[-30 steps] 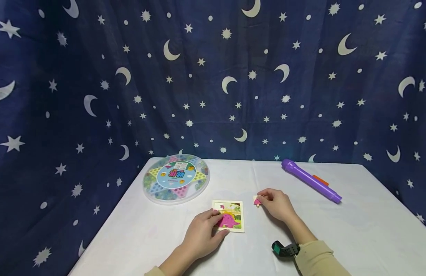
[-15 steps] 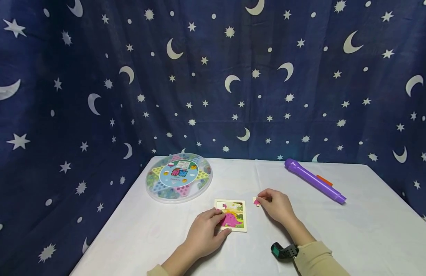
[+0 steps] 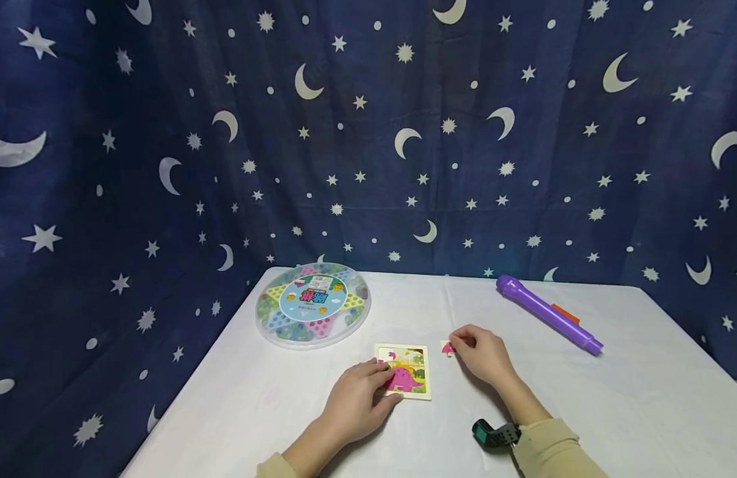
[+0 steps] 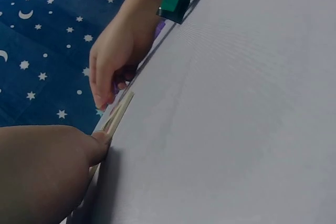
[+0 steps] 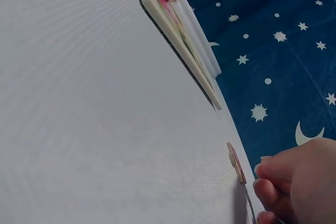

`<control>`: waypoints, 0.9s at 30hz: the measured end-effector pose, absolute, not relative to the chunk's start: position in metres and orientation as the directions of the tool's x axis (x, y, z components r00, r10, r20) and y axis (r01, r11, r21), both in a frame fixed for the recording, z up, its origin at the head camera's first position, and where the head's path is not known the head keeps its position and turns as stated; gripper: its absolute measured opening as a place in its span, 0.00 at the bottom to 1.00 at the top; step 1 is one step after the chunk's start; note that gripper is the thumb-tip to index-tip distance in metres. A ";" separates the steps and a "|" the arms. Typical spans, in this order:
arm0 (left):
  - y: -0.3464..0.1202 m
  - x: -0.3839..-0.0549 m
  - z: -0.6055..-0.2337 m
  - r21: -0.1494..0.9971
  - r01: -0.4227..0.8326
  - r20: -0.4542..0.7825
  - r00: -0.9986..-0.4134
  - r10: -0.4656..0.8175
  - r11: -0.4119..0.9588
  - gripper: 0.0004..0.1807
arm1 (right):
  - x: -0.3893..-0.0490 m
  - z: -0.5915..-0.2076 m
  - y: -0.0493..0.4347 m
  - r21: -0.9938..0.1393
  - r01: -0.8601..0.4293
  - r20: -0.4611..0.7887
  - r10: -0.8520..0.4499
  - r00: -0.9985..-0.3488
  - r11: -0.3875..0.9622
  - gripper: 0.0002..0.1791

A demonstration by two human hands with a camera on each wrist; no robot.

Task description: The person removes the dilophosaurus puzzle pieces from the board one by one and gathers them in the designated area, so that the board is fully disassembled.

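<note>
A small square dinosaur puzzle (image 3: 407, 380) in a pale frame lies on the white table; its upper left holds a pale space with a bit of pink. My left hand (image 3: 358, 401) holds the frame by its left side, fingers over the picture and thumb at the near edge. To the right of the frame, my right hand (image 3: 482, 355) pinches a small pink-and-cream puzzle piece (image 3: 446, 348) by its right side. In the right wrist view the piece (image 5: 237, 163) stands tilted beside the fingertips, just off the puzzle frame (image 5: 181, 43).
A round clear-lidded board game box (image 3: 313, 305) with coloured star points sits at the back left. A purple toy microphone-shaped tube (image 3: 548, 315) with an orange part lies at the back right. A starry dark blue curtain (image 3: 368, 133) hangs behind the table.
The head view has shifted slightly, so everything appears a little further right. The puzzle piece in my right hand has turned a little and come slightly nearer the frame. My left hand keeps its place.
</note>
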State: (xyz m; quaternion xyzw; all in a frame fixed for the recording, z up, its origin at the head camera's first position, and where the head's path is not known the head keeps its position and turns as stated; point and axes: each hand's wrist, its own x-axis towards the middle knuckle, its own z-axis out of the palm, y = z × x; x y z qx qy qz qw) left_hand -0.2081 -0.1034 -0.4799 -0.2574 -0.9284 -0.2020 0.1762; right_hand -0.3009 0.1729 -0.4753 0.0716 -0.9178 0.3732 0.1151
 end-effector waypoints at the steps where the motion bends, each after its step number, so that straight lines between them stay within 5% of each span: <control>1: -0.103 -0.208 -0.480 0.279 0.551 0.430 -0.804 0.410 0.787 0.25 | -0.300 -0.475 0.173 -0.669 -0.219 0.265 -0.047 -0.963 0.710 0.08; 13: -0.101 -0.217 -0.472 0.268 0.554 0.446 -0.797 0.408 0.788 0.24 | -0.304 -0.454 0.154 -0.636 -0.314 0.337 -0.113 -0.935 0.704 0.06; 27: -0.097 -0.209 -0.475 0.232 0.576 0.413 -0.788 0.457 0.783 0.23 | -0.291 -0.450 0.119 -0.605 -0.364 0.193 -0.313 -0.930 0.708 0.03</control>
